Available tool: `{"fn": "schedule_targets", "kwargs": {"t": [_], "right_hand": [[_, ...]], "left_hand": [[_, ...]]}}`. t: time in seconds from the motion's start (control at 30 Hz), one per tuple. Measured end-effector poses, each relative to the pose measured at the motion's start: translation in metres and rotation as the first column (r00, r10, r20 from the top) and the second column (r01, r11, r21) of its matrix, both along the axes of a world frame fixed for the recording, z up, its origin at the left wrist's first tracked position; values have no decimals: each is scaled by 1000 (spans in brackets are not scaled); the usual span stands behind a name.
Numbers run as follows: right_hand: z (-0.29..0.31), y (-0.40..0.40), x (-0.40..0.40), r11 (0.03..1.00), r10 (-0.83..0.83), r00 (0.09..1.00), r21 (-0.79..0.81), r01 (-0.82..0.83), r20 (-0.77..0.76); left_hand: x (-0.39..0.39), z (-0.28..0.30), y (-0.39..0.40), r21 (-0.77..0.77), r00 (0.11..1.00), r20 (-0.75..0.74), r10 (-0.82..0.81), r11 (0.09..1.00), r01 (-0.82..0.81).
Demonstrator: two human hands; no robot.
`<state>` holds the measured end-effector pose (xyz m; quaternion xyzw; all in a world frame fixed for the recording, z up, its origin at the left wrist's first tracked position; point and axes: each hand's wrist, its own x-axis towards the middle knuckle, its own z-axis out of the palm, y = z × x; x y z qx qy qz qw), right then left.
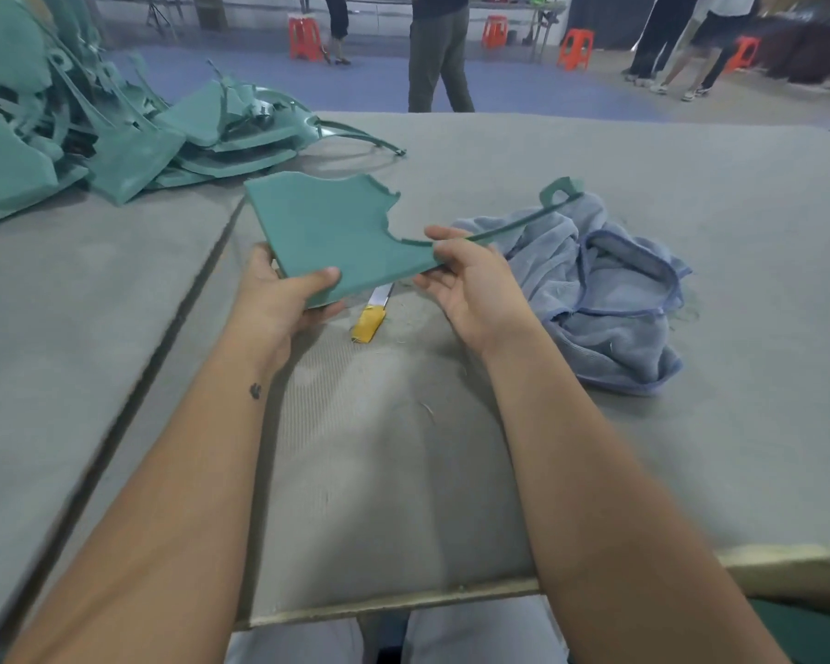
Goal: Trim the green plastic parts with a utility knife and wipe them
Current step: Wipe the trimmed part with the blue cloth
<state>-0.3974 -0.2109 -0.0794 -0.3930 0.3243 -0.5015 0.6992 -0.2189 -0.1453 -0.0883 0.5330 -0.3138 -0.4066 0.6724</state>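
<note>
Left hand (pixel 283 299) gripped the near corner of a green plastic part (pixel 336 237), thumb on top, fingers beneath. Right hand (pixel 470 285) pinched the part's right edge where a thin strip ran out over the blue cloth (pixel 614 299). Part was held above the grey table (pixel 691 472). A yellow utility knife (pixel 372 316) lay under it. A pile of green parts (pixel 116 136) sat at far left.

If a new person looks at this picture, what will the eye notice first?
First, the green plastic part held above the table centre by the left hand and right hand. Next, the pile of green parts at far left and the blue cloth at right.
</note>
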Motion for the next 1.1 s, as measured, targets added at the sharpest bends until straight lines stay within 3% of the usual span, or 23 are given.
{"fn": "schedule_targets", "kwargs": {"t": [0.1, 0.3, 0.5, 0.6, 0.67, 0.77, 0.87, 0.97, 1.1], "right_hand": [[6, 8, -1, 994, -113, 992, -12, 113, -52], [28, 24, -44, 935, -354, 931, 2, 355, 85], [41, 68, -146, 762, -644, 765, -87, 642, 5], [35, 102, -212, 652, -758, 650, -11, 758, -55], [25, 126, -260, 563, -820, 566, 58, 824, -87], [4, 168, -330, 405, -901, 417, 118, 907, -120], [-32, 215, -388, 218, -948, 248, 162, 962, -198], [-76, 260, -422, 92, -952, 157, 244, 965, -264], [-136, 303, -435, -12, -891, 163, 380, 925, -424]], "left_hand": [[-7, 4, 3, -17, 997, 83, -6, 1000, 7], [-63, 14, 3, -123, 991, 106, -83, 988, 95], [-176, 22, 16, -153, 970, 129, -205, 963, 224], [-244, 27, 27, -155, 949, 119, -293, 938, 309], [-291, 28, 37, -113, 916, 196, -350, 920, 376], [-361, 19, 60, -108, 813, 379, -442, 851, 513], [-420, -4, 92, -70, 634, 504, -587, 704, 707], [-460, -44, 119, 4, 475, 393, -788, 517, 856], [-476, -116, 136, 347, 291, 219, -931, 353, 869]]}}
